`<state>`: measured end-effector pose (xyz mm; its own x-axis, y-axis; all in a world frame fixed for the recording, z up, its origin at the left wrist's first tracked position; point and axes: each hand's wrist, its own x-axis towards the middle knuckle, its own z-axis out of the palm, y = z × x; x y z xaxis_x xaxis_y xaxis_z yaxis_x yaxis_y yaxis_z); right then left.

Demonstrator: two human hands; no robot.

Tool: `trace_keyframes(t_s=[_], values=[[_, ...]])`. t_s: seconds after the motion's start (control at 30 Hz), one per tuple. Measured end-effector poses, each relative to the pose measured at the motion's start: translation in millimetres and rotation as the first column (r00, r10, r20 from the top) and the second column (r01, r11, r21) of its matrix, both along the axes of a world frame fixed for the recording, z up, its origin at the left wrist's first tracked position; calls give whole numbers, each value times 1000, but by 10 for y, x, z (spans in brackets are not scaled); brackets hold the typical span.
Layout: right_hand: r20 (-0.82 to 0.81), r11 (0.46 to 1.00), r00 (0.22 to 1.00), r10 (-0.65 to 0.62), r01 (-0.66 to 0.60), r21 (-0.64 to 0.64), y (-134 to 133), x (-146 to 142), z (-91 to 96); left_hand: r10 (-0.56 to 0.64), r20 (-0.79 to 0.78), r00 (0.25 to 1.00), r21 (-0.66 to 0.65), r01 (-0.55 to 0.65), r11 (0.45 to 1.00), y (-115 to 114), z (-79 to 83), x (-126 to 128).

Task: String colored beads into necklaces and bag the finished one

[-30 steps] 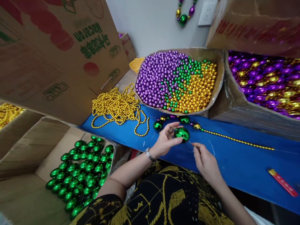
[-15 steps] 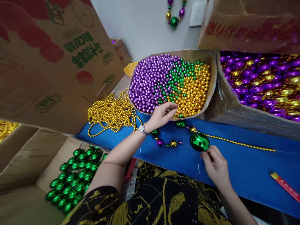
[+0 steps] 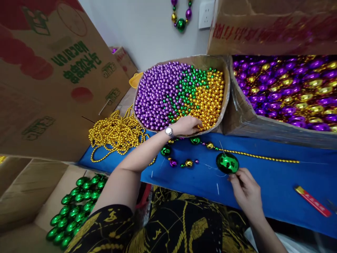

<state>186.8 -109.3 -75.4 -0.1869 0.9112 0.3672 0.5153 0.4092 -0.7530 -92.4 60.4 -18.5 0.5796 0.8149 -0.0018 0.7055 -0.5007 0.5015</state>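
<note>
My left hand (image 3: 188, 125), a watch on its wrist, reaches over the front rim of a lined box (image 3: 223, 110) of small beads. Its bent fingers are closed among the gold beads (image 3: 209, 100); their tips are partly hidden. Low over the blue table, my right hand (image 3: 247, 189) pinches a large shiny green bead (image 3: 228, 163) at its lower end. A thin needle (image 3: 221, 147) sticks up out of this bead. Behind it lies a partly strung bead strand (image 3: 189, 163) in green, purple and gold, joining a gold bead chain (image 3: 259, 156).
Gold bead chains (image 3: 116, 133) are heaped at left, beside a tall carton (image 3: 58, 91). Large green beads (image 3: 76, 207) fill a low box at lower left. A box of purple and gold beads (image 3: 289, 91) stands at right. A red-and-yellow cutter-like item (image 3: 313, 202) lies on the blue table (image 3: 276, 186).
My left hand has moved from just above the box's front rim down into the gold beads, its fingers now bent in. My right hand still holds the green bead. The view has shifted slightly right.
</note>
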Motion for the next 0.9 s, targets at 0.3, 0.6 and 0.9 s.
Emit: trace_keyframes(t_s=[0.3, 0.6, 0.9], values=[[56, 997, 998, 9, -13, 70, -23, -6, -12, 135, -49, 990, 63, -132, 989, -135, 115, 2], [71, 991, 997, 39, -48, 123, -61, -124, 51, 610, 760, 225, -638, 79, 766, -903, 177, 143], [128, 986, 991, 28, -48, 160, -139, -155, 92, 689, 715, 119, -698, 165, 697, -1126, 105, 222]])
